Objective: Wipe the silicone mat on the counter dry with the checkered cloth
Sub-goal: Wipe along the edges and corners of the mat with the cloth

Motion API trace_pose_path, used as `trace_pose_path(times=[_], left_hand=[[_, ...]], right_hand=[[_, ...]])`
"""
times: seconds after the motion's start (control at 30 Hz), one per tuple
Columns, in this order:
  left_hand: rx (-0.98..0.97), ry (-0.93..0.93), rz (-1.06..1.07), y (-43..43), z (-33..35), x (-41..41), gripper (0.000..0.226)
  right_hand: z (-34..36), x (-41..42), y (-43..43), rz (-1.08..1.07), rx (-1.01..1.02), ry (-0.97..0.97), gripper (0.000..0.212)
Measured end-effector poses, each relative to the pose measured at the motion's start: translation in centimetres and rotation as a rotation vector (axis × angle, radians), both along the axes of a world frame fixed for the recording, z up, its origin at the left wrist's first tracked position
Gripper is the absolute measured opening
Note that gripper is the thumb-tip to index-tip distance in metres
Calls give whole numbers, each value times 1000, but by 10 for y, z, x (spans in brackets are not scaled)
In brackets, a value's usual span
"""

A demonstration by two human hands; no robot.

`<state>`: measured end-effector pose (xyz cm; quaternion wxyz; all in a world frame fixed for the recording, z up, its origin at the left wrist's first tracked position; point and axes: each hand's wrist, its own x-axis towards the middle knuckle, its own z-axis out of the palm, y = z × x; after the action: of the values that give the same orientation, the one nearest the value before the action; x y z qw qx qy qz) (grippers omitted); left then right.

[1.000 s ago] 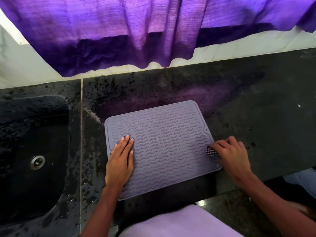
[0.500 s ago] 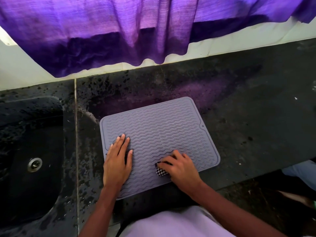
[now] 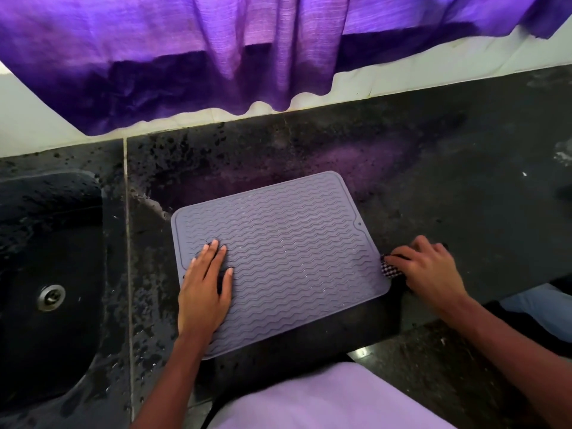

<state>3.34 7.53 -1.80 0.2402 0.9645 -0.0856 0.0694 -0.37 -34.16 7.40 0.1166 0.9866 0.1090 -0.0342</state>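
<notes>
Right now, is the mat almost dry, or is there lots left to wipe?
Probably midway. Done: I can't call any part dry; small shiny specks dot the silicone mat. In hand: the right hand grips the bunched checkered cloth at the mat's right edge, while the left hand presses flat on its left side. Left: the specks, and the patch under the left hand.
</notes>
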Motion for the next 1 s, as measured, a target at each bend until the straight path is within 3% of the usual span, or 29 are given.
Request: trace_pose_path(times=[0.1,0.23,0.4,0.57,0.67,1.0], left_hand=[[-25,-13,6,-1,-2,0,52],[-59,-76,46,0,0,8,41],[-9,-197,-216,0,6,41,31],[94,-101,-697,-24,4,75,46],[213,-44,-880,-35,4,85,51],[192,-55,-933,-35,-5,90,54]], right_hand=[[7,2,-7,-180,-33,-11,39],[12,-4,29,-297,333,-38,59],[1,-10,125,-330,659,78,59],[-12,-24,193,-382,556,103,46],[-23,-29,211,-460,548,87,42],[-22,-34,293,-567,621,144,39]])
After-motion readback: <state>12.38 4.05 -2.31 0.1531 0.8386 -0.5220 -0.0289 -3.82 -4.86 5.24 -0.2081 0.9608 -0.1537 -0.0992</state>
